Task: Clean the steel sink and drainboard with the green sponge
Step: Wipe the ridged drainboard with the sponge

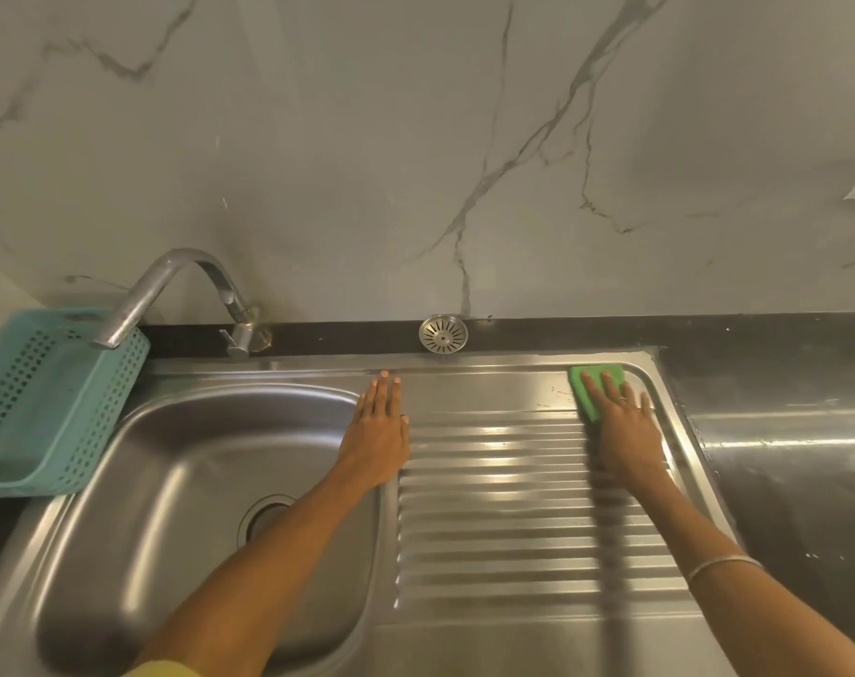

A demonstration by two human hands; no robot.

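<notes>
Both hands lie flat on steel.
Right hand (625,427) presses the green sponge (594,386) at the drainboard's (513,530) far right corner; left hand (379,432), fingers straight, rests beside the sink (171,481).

I see a grey marble-look wall (415,139) with darker veins filling the upper view. Below it runs a dark counter strip (611,329). A curved steel tap (171,290) rises from that strip at left. A round strainer (443,333) lies on the strip against the wall. A teal perforated basket (39,408) sits far left. Dark countertop (796,481) extends right, showing soft reflections.
</notes>
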